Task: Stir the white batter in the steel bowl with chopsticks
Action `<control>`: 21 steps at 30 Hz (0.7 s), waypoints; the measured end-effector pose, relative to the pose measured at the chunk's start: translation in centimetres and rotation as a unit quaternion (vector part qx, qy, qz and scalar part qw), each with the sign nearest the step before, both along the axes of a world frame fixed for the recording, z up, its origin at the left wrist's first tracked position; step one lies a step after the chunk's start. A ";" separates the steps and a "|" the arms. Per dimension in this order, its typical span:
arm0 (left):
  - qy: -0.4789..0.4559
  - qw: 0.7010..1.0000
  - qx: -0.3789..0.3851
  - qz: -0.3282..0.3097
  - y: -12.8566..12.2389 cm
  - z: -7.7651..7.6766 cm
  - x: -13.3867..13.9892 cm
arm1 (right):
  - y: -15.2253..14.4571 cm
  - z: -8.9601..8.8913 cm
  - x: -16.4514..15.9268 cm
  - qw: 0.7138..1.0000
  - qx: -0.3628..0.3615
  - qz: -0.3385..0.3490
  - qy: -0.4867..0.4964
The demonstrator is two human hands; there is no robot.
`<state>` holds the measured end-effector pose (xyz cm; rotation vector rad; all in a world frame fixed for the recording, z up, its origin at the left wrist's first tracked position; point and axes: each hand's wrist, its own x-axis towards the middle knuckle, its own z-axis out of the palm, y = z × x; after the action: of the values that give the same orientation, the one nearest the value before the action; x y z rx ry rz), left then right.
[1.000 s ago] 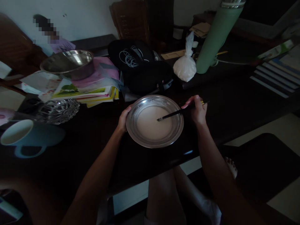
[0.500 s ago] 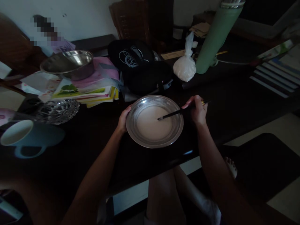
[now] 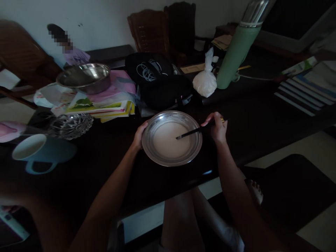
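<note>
A shallow metal bowl (image 3: 172, 162) sits on the dark table, with milky white liquid (image 3: 168, 145) in it. My left hand (image 3: 140, 134) grips the bowl's left rim, the fingers partly hidden beneath it. Over the right rim, my right hand (image 3: 218, 128) is closed around black chopsticks (image 3: 190, 133) with gold bands near their upper end. They slant down to the left, and their tips are in the liquid. The chopsticks lie so close together that I cannot tell them apart.
Beyond the bowl are a black case (image 3: 162, 89), a tied bag of white powder (image 3: 205, 84) and a green thermos (image 3: 236, 57). A second metal bowl (image 3: 91, 82) rests on books at left, near a glass dish (image 3: 72, 126) and a blue mug (image 3: 49, 154). Another person is at the back left.
The view has shifted a little, showing more of the thermos top. My left hand still grips the bowl; the chopstick tips remain in the liquid near the middle.
</note>
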<state>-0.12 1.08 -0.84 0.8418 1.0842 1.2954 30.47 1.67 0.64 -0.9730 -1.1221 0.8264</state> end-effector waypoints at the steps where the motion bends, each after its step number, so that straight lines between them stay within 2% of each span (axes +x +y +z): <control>1: 0.000 1.000 0.003 -0.001 0.0 0.0 0.0 | 0.0 0.0 0.0 1.000 -0.001 0.009 0.001; 6: -0.005 1.000 0.005 -0.006 0.0 -0.1 -0.1 | -0.4 0.1 -0.5 0.991 -0.006 0.113 -0.065; 9: -0.008 1.000 0.005 -0.008 0.1 -0.4 -0.2 | -0.3 0.1 -0.6 0.993 0.004 0.084 -0.078; 13: 0.000 1.000 0.003 -0.013 0.2 -0.6 -0.4 | 0.1 -0.3 0.0 1.000 0.009 0.013 -0.010; 15: 0.004 1.000 0.004 -0.016 0.2 -0.7 -0.4 | 0.2 -0.3 0.2 1.000 0.016 0.012 0.007; 21: -0.001 1.000 0.016 -0.019 0.2 -0.7 -0.4 | -0.5 0.0 -0.2 0.989 -0.017 0.135 -0.057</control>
<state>-0.50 1.31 -1.51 0.8811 1.0430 1.2844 30.24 1.20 0.67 -0.9171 -1.3621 1.0197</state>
